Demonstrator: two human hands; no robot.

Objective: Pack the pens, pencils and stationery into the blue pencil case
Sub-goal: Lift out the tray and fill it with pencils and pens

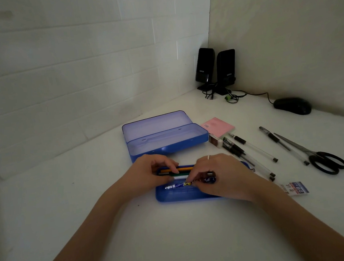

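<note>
A blue tray (173, 196) of the pencil case is seen lying on the white desk (178, 236), directly in front of the person. Several pencils (183, 169), orange, green and white, are laid lengthwise along its far side. A blue patterned pen (179, 185) is held over the tray, pinched by the fingertips of the right hand (216, 174), whose fingers are curled round it. The left hand (150, 175) is placed on the tray's left end, its fingers bent down onto the pencils; whether anything is gripped by it cannot be told.

Just behind the tray, the blue pencil case (165, 139) is found open, its translucent lid (155, 122) tilted back. To its right a pink notepad (218, 126) is seen, with an eraser (215, 141) just in front of it. Several clear gel pens (251, 149) are spread beside the right hand, and black-handled scissors (318, 155) are laid further right. A small lead packet marked 2B (296, 188) is seen near the right wrist.

At the far corner, two black speakers (215, 70) and a black mouse (292, 106) are set against the wall.
</note>
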